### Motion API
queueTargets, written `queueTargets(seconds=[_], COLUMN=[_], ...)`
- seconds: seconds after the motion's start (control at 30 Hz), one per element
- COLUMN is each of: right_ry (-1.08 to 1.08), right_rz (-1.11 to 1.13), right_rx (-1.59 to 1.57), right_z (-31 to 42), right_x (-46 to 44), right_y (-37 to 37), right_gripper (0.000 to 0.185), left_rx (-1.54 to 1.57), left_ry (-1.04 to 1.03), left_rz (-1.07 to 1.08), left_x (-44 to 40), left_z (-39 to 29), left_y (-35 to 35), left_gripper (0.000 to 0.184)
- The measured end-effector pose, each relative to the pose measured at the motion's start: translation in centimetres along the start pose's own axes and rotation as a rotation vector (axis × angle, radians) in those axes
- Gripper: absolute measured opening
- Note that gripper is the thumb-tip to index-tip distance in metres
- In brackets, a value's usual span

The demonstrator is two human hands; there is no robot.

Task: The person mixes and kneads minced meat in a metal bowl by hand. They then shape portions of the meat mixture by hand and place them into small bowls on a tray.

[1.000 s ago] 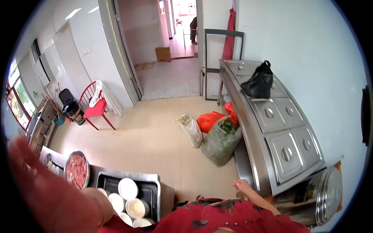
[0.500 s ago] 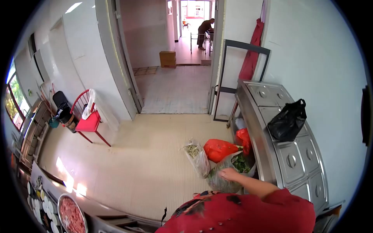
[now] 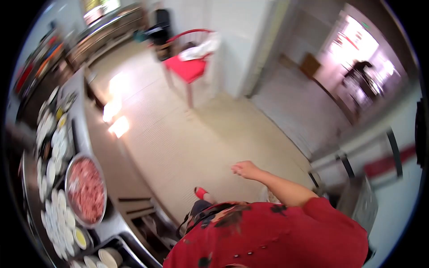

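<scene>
My right hand is raised in front of my body over the tiled floor, its fingers curled together; whether anything is inside them is too small to tell. It touches no other object that shows. My left hand is outside the picture. On the metal table at the left stands a steel bowl of raw minced meat, with many white cups beside it. A black tray holding pale cups lies at the lower left.
A red chair with a white cloth stands by the wall. The metal table runs along the left. An open doorway is at the upper right, with a person bent over beyond it. A red shoe shows below.
The view has swung left, so the table and bowl show more fully. The plastic bags and most of the steel counter have left the view. My left hand, seen earliest, is gone.
</scene>
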State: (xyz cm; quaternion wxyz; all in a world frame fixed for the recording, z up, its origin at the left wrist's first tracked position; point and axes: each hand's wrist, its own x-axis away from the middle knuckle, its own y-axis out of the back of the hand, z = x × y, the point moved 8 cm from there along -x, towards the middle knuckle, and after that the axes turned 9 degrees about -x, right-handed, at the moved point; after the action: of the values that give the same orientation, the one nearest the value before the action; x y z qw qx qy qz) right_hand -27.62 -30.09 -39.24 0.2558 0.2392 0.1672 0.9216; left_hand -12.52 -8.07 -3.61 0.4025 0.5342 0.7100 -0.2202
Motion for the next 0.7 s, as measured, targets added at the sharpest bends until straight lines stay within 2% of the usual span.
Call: queueTargets(seconds=[0.03,0.1,0.2,0.33,0.47,0.53,0.6,0.67,0.7], right_ry=[-0.022,-0.086,-0.082,0.068,0.24,0.239,0.406,0.4,0.539], right_rz=[0.019,0.124,0.248,0.437,0.597,0.705,0.816,0.918,0.987], right_rx=[-0.088,0.063,0.096,0.224,0.267,0.345,0.316,0.332,0.384], right_z=[-0.6,3.8,4.4,9.7,18.6,24.3,29.3,35.5,39.6], right_x=[-2.5,-5.7,-12.9,-22.5,-33.1,-36.2,-39.3,-38.5,-37.2], right_y=[-0.7,-0.8,-2.0,-5.7,-10.6,-13.8,-17.6,-21.3,-23.3], right_gripper=[0.03,0.032,0.032,0.034,0.031,0.031,0.031,0.032,0.031], left_rx=[-0.05,-0.147,-0.291,-0.537,-0.759,-0.866,-0.985,-1.094,-1.148], left_ry=[0.003,0.025,0.046,0.064,0.091,0.105,0.116,0.11,0.111], left_rz=[-0.022,-0.072,-0.142,-0.266,-0.408,-0.474,-0.533,-0.581,-0.605], left_x=[-0.3,-1.0,-1.9,-2.5,-1.7,-1.7,-1.9,-1.8,-1.7], left_z=[0.5,1.3,2.9,3.7,4.6,4.6,4.0,3.3,2.7], left_y=[2.0,5.9,10.8,17.5,22.6,24.9,27.0,28.5,29.4], left_gripper=[0.061,0.061,0.061,0.061,0.061,0.06,0.06,0.06,0.06])
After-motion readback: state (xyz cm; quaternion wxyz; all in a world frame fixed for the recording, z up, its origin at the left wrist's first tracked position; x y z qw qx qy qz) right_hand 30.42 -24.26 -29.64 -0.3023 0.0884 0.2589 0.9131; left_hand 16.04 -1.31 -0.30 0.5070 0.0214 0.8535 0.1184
